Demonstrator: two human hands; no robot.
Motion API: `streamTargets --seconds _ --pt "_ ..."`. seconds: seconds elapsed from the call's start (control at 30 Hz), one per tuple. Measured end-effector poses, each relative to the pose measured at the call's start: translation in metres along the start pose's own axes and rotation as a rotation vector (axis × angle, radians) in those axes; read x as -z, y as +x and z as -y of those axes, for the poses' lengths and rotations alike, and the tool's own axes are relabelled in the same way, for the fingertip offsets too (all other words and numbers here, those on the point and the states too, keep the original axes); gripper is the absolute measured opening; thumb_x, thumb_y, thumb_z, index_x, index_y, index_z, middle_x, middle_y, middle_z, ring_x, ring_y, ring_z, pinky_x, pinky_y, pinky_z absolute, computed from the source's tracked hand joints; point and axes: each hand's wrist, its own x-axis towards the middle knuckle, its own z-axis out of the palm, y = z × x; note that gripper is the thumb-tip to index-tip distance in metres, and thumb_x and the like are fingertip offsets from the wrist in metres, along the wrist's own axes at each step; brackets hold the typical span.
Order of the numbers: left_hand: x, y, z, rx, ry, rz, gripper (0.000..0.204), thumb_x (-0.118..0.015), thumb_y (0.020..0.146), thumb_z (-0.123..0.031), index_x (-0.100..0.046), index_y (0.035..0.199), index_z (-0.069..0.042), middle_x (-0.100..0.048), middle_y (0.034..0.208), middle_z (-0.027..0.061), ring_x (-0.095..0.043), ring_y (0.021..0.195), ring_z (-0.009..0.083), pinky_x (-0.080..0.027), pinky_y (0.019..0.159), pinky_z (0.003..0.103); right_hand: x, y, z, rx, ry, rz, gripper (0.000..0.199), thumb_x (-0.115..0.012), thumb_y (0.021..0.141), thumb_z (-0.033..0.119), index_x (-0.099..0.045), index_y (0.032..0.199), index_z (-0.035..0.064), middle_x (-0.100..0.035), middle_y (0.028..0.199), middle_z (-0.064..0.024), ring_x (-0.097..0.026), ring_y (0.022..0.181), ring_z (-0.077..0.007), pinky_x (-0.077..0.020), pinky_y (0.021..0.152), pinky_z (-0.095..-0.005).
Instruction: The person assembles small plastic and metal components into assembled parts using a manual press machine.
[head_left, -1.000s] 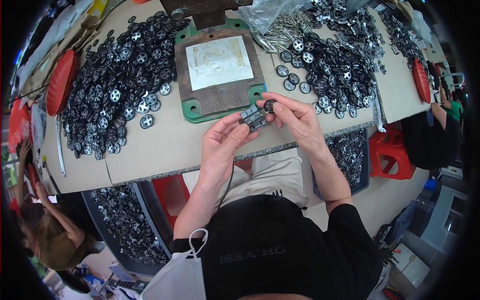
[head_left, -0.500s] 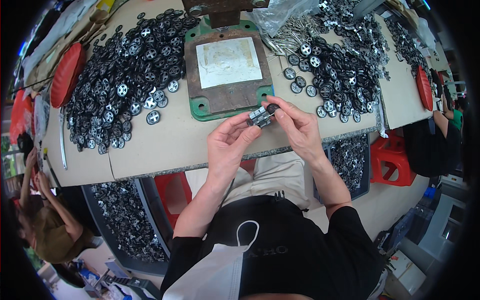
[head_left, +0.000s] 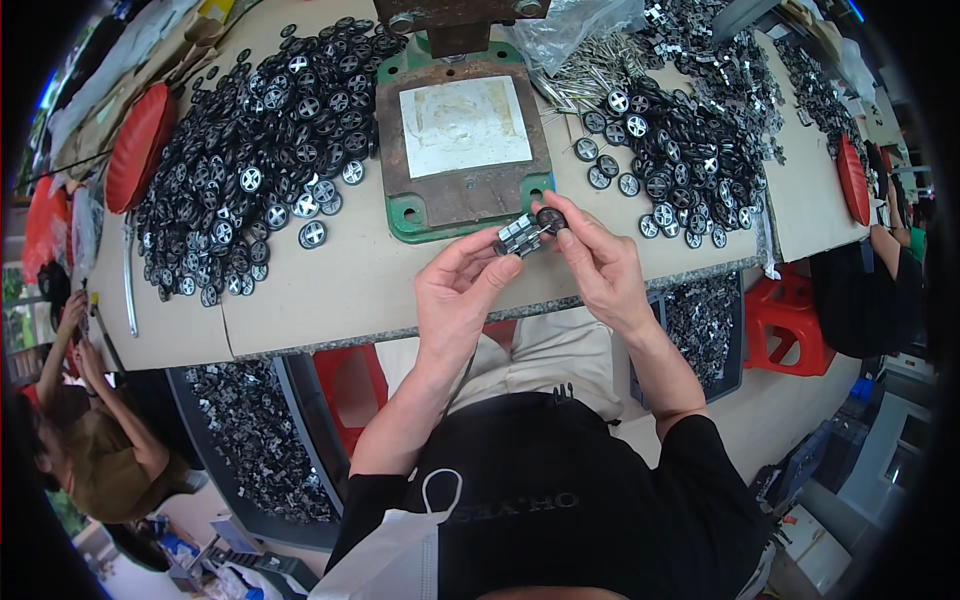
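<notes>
Nearest the body, the left hand [head_left: 462, 295] is pinching a small metal bracket [head_left: 516, 236] between thumb and fingertips, and the right hand [head_left: 598, 262] is closing its thumb and forefinger on a little black wheel [head_left: 550, 217] at the bracket's 1 o'clock end. Both pieces are hovering just above the counter [head_left: 330, 290] edge, between the two hands. They are looking light, stiff and small, likely slippery at the rim, so gripping the bracket by its flat sides and the wheel by its edge seems best. Beyond, at 12 o'clock, a green-edged rusty press plate [head_left: 460, 190] is lying flat. Farther off, wheel heaps are spreading at 10 o'clock [head_left: 260, 170] and 2 o'clock [head_left: 680, 165].
</notes>
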Motion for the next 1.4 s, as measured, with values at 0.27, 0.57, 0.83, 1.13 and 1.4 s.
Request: streamTargets --seconds 0.27,0.57,0.83,1.13,1.4 --pt "0.009 -0.006 -0.014 0.014 0.119 -0.039 0.032 -0.061 0.082 0.002 -0.056 0.113 0.002 -0.064 0.096 0.0097 -0.061 0.086 0.0127 -0.050 0.077 0.025 0.003 0.006 0.011 0.177 -0.324 0.096 0.037 -0.056 0.081 -0.002 -0.056 0.118 0.0013 -0.062 0.088 -0.0165 -0.062 0.079 -0.0196 -0.0473 0.069 -0.0281" --pt "0.014 0.004 0.008 0.131 -0.079 0.128 0.030 -0.058 0.085 -0.002 -0.053 0.114 0.005 -0.062 0.099 0.0098 -0.062 0.085 0.0138 -0.051 0.077 0.027 0.028 -0.002 -0.008 0.030 -0.254 0.109 0.021 -0.058 0.079 0.001 -0.065 0.099 -0.0036 -0.061 0.075 -0.0070 -0.052 0.062 -0.0102 -0.0408 0.056 -0.0218" --pt "0.020 0.002 -0.008 0.002 0.053 0.173 0.029 -0.059 0.080 0.005 -0.056 0.109 0.006 -0.063 0.099 0.0084 -0.060 0.089 0.0115 -0.049 0.080 0.025 0.017 0.005 -0.021 -0.115 -0.156 0.027 0.030 -0.055 0.091 0.024 -0.063 0.077 -0.0018 -0.052 0.059 0.0014 -0.041 0.050 -0.0030 -0.0273 0.045 -0.0175" --pt "0.012 -0.005 0.003 0.075 -0.326 0.162 0.029 -0.057 0.085 -0.001 -0.053 0.114 0.003 -0.060 0.106 0.0090 -0.058 0.095 0.0124 -0.049 0.081 0.026 0.019 0.002 -0.022 -0.061 0.014 0.091 0.012 -0.056 0.087 0.008 -0.057 0.092 -0.0029 -0.052 0.076 -0.0017 -0.047 0.067 -0.0062 -0.0351 0.057 -0.0180" --pt "0.012 -0.006 -0.019 -0.099 0.361 0.238 0.042 -0.065 0.076 0.002 -0.054 0.117 -0.002 -0.061 0.100 0.0075 -0.058 0.083 0.0089 -0.048 0.072 0.023 0.012 0.006 0.036 0.237 -0.563 0.178 0.015 -0.063 0.068 -0.006 -0.058 0.082 -0.0045 -0.054 0.071 -0.0081 -0.049 0.061 -0.0150 -0.0402 0.058 -0.0236"
